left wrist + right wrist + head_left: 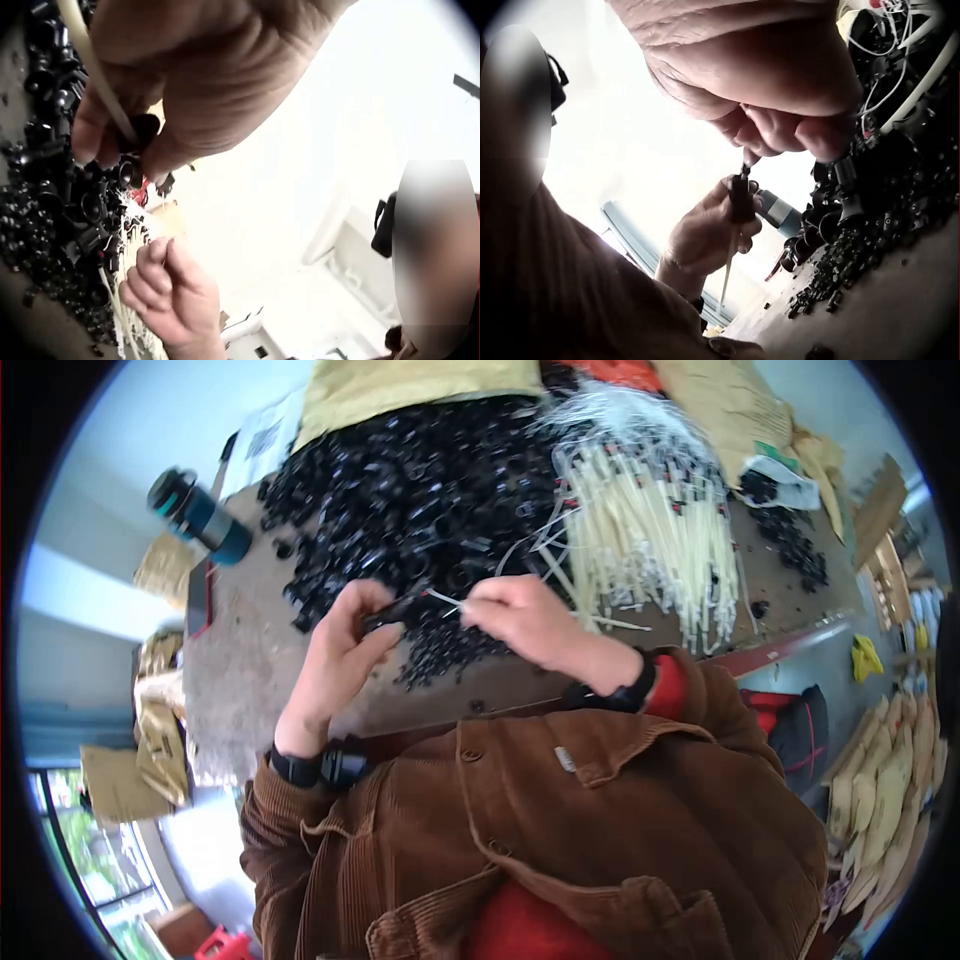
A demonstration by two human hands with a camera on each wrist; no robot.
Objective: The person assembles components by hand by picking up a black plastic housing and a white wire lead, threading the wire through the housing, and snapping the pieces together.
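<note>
My left hand [345, 645] grips a black plastic part [400, 605] above the table. In the left wrist view, a cream tube [97, 75] runs into the round black part [142, 131] between the fingers of my left hand [202, 67]. My right hand [535, 622] pinches thin white wire [445, 598] beside the black part. In the right wrist view, the fingertips of my right hand [780, 112] meet a small dark tip above the black part [741, 201], and the tube [729, 262] slants down from it.
A heap of black parts [430, 490] covers the table's middle, with smaller black pieces [440, 655] in front. Bundled cream tubes [650, 540] with white wires lie to the right. A blue bottle [205, 520] stands left, and sacks [420, 382] lie behind.
</note>
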